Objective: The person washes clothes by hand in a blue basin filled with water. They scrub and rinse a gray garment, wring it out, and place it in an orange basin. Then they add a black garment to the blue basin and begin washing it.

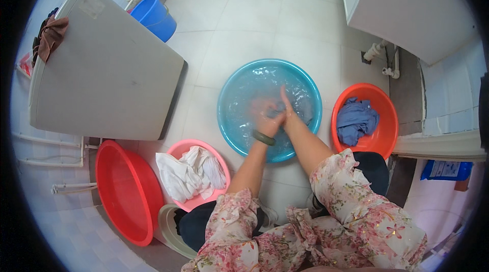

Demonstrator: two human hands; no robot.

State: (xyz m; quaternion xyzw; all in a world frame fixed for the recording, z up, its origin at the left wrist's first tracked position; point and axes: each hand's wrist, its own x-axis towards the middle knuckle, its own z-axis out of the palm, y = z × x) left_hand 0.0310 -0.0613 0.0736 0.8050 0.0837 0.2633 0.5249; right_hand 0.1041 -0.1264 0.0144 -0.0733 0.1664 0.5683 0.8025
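Note:
A teal plastic basin (222,119) of cloudy water stands on the tiled floor before me. Both my hands are together in it, near its middle. My left hand (269,119), with a dark green bangle at the wrist, is closed around a bunched piece of dark wet cloth (276,110). My right hand (288,106) presses against the cloth from the right, its thumb side raised. More greyish cloth (305,109) shows under the water at the right. Water and motion blur hide parts of the fingers.
An orange basin (387,119) with blue cloth (357,119) stands right. At the left are a pink basin (225,157) with white cloths (187,172), a red basin (126,191) tilted on its side, a grey-white appliance (110,69) and a blue bucket (162,23). A white cabinet (405,8) overhangs the upper right.

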